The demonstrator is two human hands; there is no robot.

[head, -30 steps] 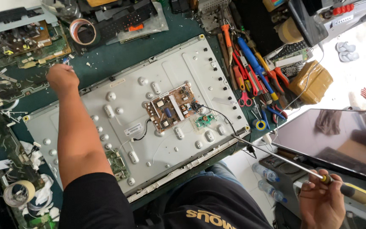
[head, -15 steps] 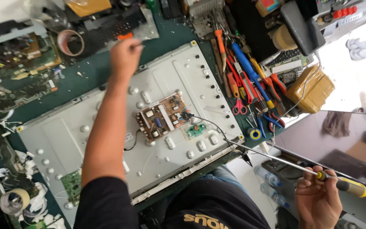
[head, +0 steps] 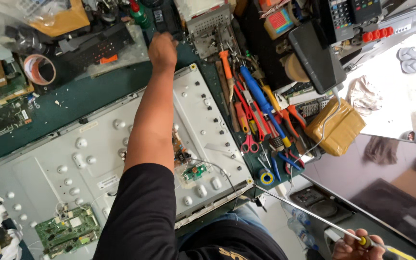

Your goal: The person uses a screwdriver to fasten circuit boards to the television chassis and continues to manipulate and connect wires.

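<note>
A left hand [head: 162,49] is stretched over a television back panel [head: 63,163] toward clutter, fingers curled, contents unclear. A long screwdriver [head: 309,216] is gripped by the right hand [head: 357,246], kept aside, low right.

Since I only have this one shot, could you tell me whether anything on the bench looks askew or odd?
Yes: the big grey metal panel lies diagonally, its near corner overhanging the bench edge. The left hand reaches over it into clutter at the back. The right hand holds a long screwdriver off the bench.
</note>
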